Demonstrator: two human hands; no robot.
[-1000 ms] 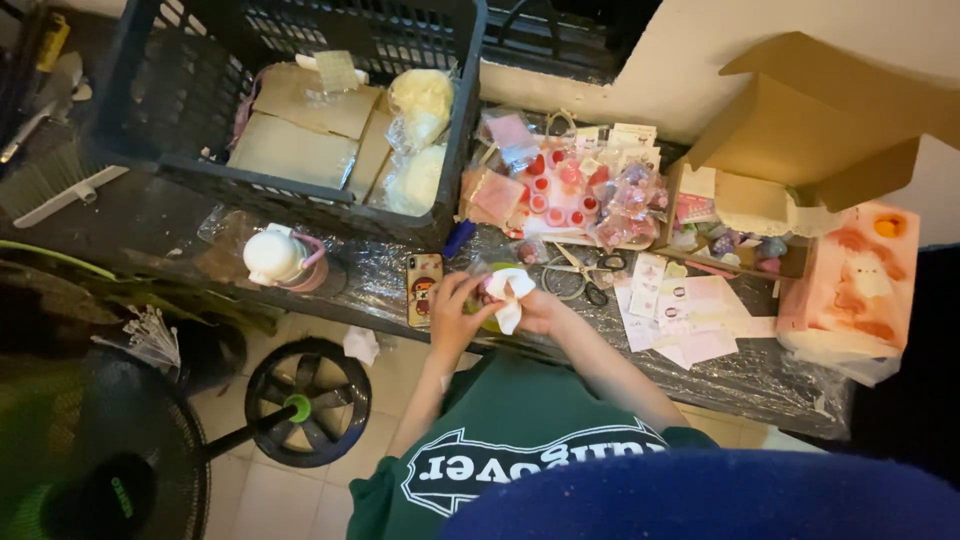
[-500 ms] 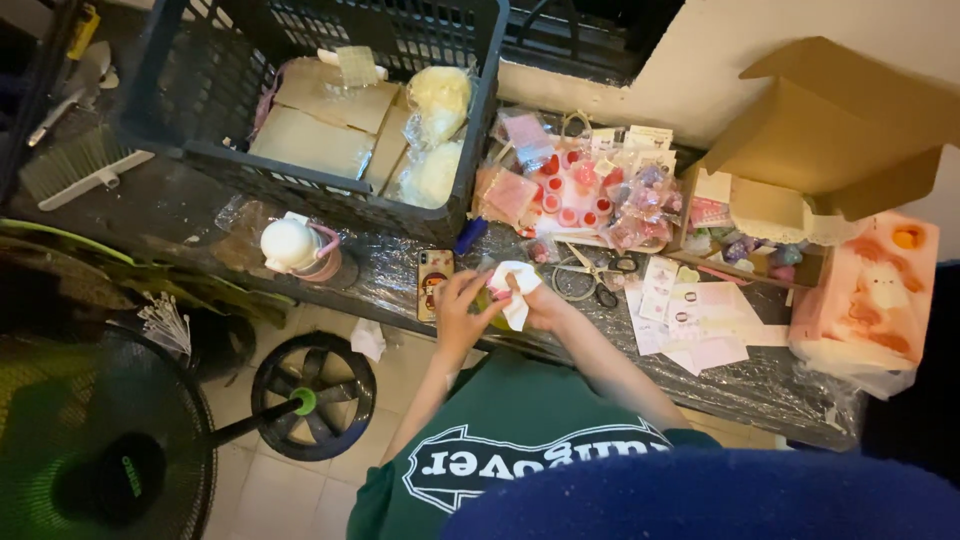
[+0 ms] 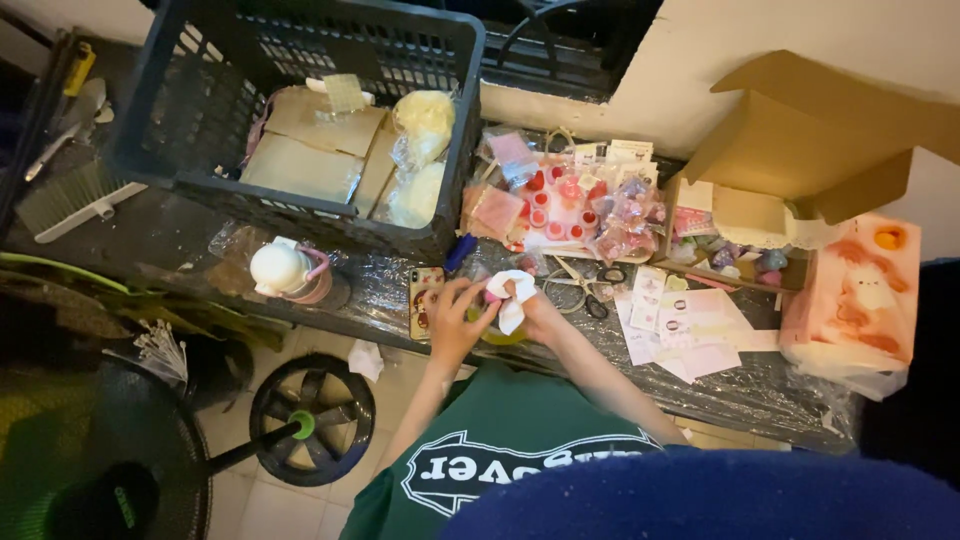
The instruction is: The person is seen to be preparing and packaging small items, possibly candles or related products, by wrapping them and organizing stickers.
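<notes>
Both hands meet at the front edge of a plastic-covered table (image 3: 762,388). My left hand (image 3: 455,318) and my right hand (image 3: 543,312) together grip a crumpled white piece of paper (image 3: 512,292), with a bit of pink showing at my left fingertips. A yellow-green object (image 3: 497,336) lies under my hands, mostly hidden. A phone in a patterned case (image 3: 425,300) lies just left of my left hand. Scissors (image 3: 582,286) rest just right of my right hand.
A black crate (image 3: 170,150) with cardboard and wrapped pale bundles stands at the back left. Pink and red packets (image 3: 572,205), paper slips (image 3: 692,322), an open cardboard box (image 3: 812,130) and a pink box (image 3: 862,290) fill the right. A white bottle (image 3: 282,270) stands left; a fan base (image 3: 312,408) is on the floor.
My hands stay together on the white paper, and my left fingers have shifted slightly on it. The view has shifted a little.
</notes>
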